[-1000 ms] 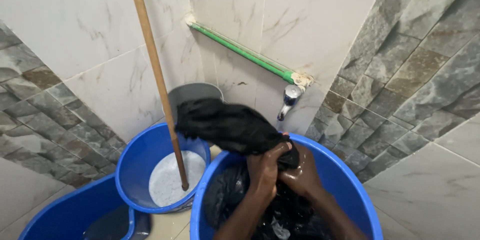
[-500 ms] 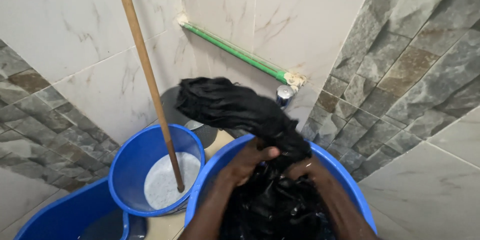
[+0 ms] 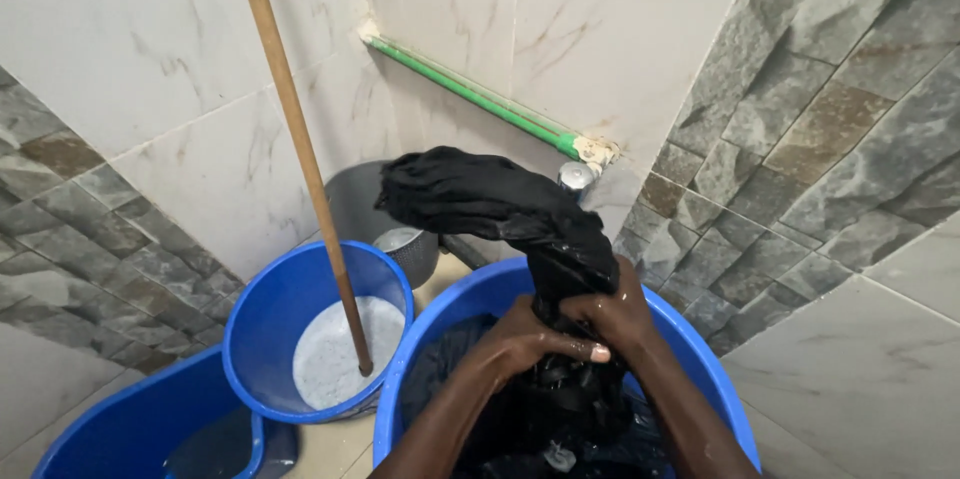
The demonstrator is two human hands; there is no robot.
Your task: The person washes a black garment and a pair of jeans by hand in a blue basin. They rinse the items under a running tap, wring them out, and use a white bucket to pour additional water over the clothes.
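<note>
Both hands are wrapped tight around a wet black cloth (image 3: 500, 204), low in the middle of the frame. The left hand (image 3: 525, 339) grips it from the left and the right hand (image 3: 615, 309) grips it from the right, touching each other. The top of the cloth sticks up and flops over toward the upper left. The bottom of it hangs down into the big blue tub (image 3: 700, 359), which holds more dark wet clothes.

It looks like the squeezing part of washing: the hands seem to be wringing water out. A good next squeeze would need a firm twist, held over the tub so the water drips in.

To the left stands a smaller blue bucket (image 3: 270, 309) with white soapy water, and a wooden stick (image 3: 300, 149) leans in it. A green pipe (image 3: 470, 94) runs along the wall.
</note>
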